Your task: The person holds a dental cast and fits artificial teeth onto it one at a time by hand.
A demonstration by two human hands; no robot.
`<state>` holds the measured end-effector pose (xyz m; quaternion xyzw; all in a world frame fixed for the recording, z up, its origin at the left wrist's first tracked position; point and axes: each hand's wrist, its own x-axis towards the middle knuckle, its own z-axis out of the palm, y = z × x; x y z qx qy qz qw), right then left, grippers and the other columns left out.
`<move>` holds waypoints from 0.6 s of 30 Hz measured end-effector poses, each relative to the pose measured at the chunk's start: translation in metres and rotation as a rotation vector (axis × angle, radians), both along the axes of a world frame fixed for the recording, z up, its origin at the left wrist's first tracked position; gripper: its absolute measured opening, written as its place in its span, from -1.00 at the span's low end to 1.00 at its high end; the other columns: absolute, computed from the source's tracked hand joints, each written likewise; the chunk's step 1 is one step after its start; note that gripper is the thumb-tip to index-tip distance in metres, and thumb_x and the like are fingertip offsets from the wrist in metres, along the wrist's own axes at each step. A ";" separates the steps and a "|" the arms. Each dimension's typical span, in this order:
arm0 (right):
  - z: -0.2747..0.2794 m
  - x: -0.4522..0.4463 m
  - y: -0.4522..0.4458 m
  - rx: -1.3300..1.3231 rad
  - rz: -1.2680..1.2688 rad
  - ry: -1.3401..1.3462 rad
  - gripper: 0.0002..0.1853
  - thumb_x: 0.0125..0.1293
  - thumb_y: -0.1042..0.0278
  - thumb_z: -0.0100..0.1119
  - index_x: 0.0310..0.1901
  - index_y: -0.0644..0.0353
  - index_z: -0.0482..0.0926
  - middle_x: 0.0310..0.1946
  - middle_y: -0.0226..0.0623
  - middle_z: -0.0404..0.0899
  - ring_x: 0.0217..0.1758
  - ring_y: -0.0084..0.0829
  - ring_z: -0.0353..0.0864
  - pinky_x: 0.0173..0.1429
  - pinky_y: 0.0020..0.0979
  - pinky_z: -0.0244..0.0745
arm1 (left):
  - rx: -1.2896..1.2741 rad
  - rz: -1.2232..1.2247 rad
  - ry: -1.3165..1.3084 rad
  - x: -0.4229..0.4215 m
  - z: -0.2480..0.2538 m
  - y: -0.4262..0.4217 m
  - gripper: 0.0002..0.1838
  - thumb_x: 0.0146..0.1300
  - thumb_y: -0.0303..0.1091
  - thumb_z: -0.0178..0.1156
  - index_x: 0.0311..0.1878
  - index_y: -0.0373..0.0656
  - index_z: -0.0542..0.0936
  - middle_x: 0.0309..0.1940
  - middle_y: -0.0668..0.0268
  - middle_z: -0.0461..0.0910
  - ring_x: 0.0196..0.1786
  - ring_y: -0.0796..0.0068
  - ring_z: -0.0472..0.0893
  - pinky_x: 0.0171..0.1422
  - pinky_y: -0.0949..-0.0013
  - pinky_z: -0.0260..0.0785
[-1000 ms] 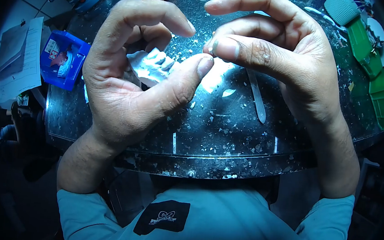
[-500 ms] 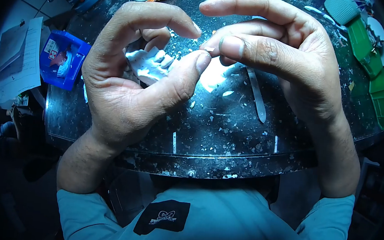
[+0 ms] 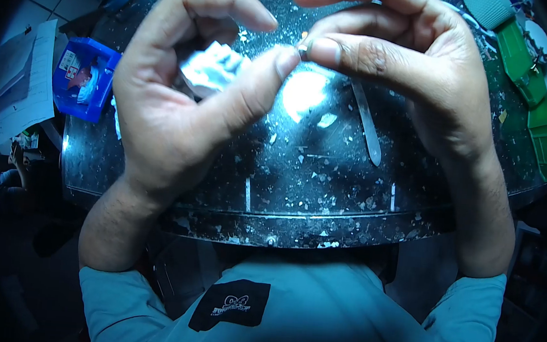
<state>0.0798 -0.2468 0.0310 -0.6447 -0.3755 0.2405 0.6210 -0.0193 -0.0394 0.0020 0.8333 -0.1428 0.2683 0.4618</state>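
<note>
In the head view, judging by the blurred white plaster dental cast (image 3: 212,73): likely light, stiff, brittle; best gripped around the base. Lies inside the curled left hand (image 3: 175,113), with thumb and index parted, at nine o'clock from the thumb tip. With the right hand (image 3: 423,77), pinches a tiny unidentifiable piece (image 3: 303,48) toward three o'clock.

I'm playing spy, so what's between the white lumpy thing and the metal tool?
In the head view: the thumb of the left hand, then glare and a pale flake on the dark table.
</note>
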 end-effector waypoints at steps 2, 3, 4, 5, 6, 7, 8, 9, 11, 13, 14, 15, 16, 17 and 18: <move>0.002 0.001 -0.002 -0.095 -0.012 -0.263 -0.70 0.26 0.54 0.32 0.03 0.37 0.61 -0.21 -0.17 0.75 -0.17 -0.50 0.71 -0.07 -0.51 0.62 | -0.083 -0.003 0.002 0.002 -0.004 0.005 -0.72 0.26 -0.37 0.33 -0.01 -0.24 0.59 -0.16 0.38 0.59 -0.14 0.70 0.51 0.00 0.59 0.33; 0.002 -0.001 -0.004 -0.138 0.001 -0.474 -0.72 0.24 0.54 0.33 -0.02 0.37 0.63 -0.24 -0.18 0.75 -0.20 -0.50 0.71 -0.12 -0.52 0.62 | -0.108 -0.033 -0.017 0.004 -0.006 0.012 -0.70 0.29 -0.33 0.34 0.01 -0.25 0.59 -0.14 0.38 0.59 -0.09 0.69 0.53 0.04 0.57 0.35; 0.001 -0.002 -0.006 -0.169 -0.002 -0.685 -0.75 0.21 0.54 0.35 -0.06 0.37 0.65 -0.26 -0.18 0.75 -0.24 -0.51 0.70 -0.18 -0.53 0.61 | -0.141 0.000 -0.025 0.006 -0.007 0.013 -0.68 0.30 -0.28 0.34 0.01 -0.25 0.59 -0.13 0.37 0.59 -0.08 0.68 0.54 0.05 0.56 0.36; -0.013 0.004 -0.004 -0.167 0.017 -0.722 -0.81 0.16 0.53 0.39 -0.17 0.31 0.67 -0.30 -0.24 0.72 -0.22 -0.50 0.69 -0.11 -0.47 0.60 | -0.174 0.034 -0.036 0.008 -0.008 0.014 -0.66 0.32 -0.22 0.35 0.02 -0.25 0.59 -0.12 0.36 0.60 -0.07 0.66 0.54 0.06 0.54 0.38; -0.028 0.011 -0.003 -0.164 0.036 -0.758 -0.86 0.12 0.52 0.43 -0.28 0.25 0.68 -0.34 -0.30 0.70 -0.21 -0.48 0.69 -0.04 -0.41 0.59 | -0.101 0.028 -0.043 0.009 -0.009 0.027 -0.61 0.35 -0.13 0.33 0.04 -0.25 0.60 -0.09 0.33 0.60 -0.07 0.63 0.54 0.06 0.51 0.39; -0.026 0.011 -0.003 -0.211 0.077 -0.834 -0.87 0.10 0.52 0.43 -0.30 0.23 0.68 -0.36 -0.32 0.68 -0.24 -0.47 0.67 -0.06 -0.40 0.56 | -0.116 -0.002 -0.074 0.012 -0.010 0.032 -0.56 0.35 -0.07 0.32 0.07 -0.24 0.60 -0.07 0.31 0.59 -0.08 0.62 0.54 0.06 0.52 0.38; -0.023 0.010 -0.004 -0.257 0.119 -0.910 -0.87 0.09 0.51 0.44 -0.32 0.22 0.68 -0.39 -0.33 0.67 -0.27 -0.46 0.66 -0.08 -0.39 0.53 | -0.143 -0.009 -0.067 0.013 -0.011 0.037 -0.55 0.36 -0.05 0.29 0.09 -0.25 0.60 -0.03 0.30 0.58 -0.06 0.61 0.54 0.06 0.51 0.37; -0.021 0.010 -0.004 -0.302 0.162 -0.986 -0.88 0.08 0.51 0.44 -0.34 0.20 0.68 -0.42 -0.35 0.66 -0.30 -0.44 0.64 -0.10 -0.37 0.49 | -0.170 -0.016 -0.059 0.012 -0.012 0.041 -0.53 0.38 -0.02 0.26 0.10 -0.26 0.61 0.00 0.28 0.56 -0.04 0.61 0.53 0.06 0.50 0.36; -0.021 0.013 -0.004 -0.297 0.236 -1.045 -0.88 0.03 0.46 0.46 -0.37 0.17 0.70 -0.48 -0.37 0.61 -0.37 -0.37 0.58 -0.14 -0.35 0.39 | -0.203 -0.001 -0.056 0.010 -0.009 0.042 -0.51 0.38 -0.08 0.23 0.16 -0.31 0.55 0.05 0.24 0.53 0.00 0.59 0.51 0.09 0.49 0.35; -0.014 0.012 -0.005 -0.329 0.309 -1.049 -0.86 0.01 0.44 0.46 -0.36 0.16 0.70 -0.49 -0.37 0.60 -0.38 -0.37 0.57 -0.14 -0.36 0.38 | -0.267 0.039 -0.105 0.011 -0.007 0.033 -0.57 0.25 -0.28 0.22 0.12 -0.32 0.48 -0.05 0.23 0.49 -0.08 0.56 0.51 0.06 0.47 0.41; -0.017 0.013 -0.003 -0.267 0.368 -0.998 -0.84 -0.02 0.42 0.47 -0.35 0.15 0.71 -0.47 -0.38 0.60 -0.35 -0.36 0.56 -0.15 -0.35 0.36 | -0.314 0.071 -0.154 0.016 -0.010 0.019 -0.59 0.12 -0.45 0.22 0.06 -0.30 0.43 -0.17 0.25 0.48 -0.17 0.54 0.52 0.01 0.45 0.47; -0.020 0.012 -0.004 -0.270 0.396 -0.913 -0.83 -0.03 0.42 0.47 -0.35 0.15 0.71 -0.45 -0.39 0.60 -0.34 -0.36 0.56 -0.15 -0.34 0.35 | -0.374 0.106 -0.144 0.017 -0.006 0.010 -0.57 0.04 -0.49 0.21 0.03 -0.31 0.42 -0.21 0.25 0.47 -0.20 0.53 0.52 -0.01 0.45 0.49; -0.025 0.008 -0.006 -0.271 0.422 -0.828 -0.83 -0.03 0.41 0.46 -0.35 0.14 0.71 -0.44 -0.40 0.60 -0.32 -0.37 0.56 -0.14 -0.32 0.35 | -0.436 0.140 -0.135 0.018 -0.003 0.002 -0.54 -0.04 -0.53 0.21 0.01 -0.32 0.42 -0.24 0.25 0.46 -0.22 0.51 0.52 -0.04 0.46 0.51; -0.024 0.007 -0.006 -0.307 0.455 -0.821 -0.82 -0.04 0.41 0.46 -0.34 0.12 0.71 -0.43 -0.43 0.59 -0.30 -0.38 0.55 -0.12 -0.32 0.33 | -0.498 0.173 -0.127 0.019 0.001 -0.006 -0.51 -0.12 -0.57 0.20 -0.01 -0.32 0.41 -0.28 0.25 0.46 -0.25 0.50 0.52 -0.06 0.46 0.52; -0.022 0.006 -0.006 -0.342 0.488 -0.815 -0.82 -0.05 0.41 0.46 -0.34 0.10 0.71 -0.42 -0.45 0.59 -0.27 -0.39 0.54 -0.10 -0.31 0.32 | -0.491 0.135 -0.144 0.019 -0.001 -0.003 -0.51 -0.13 -0.57 0.19 -0.02 -0.33 0.41 -0.27 0.25 0.46 -0.25 0.50 0.53 -0.08 0.46 0.53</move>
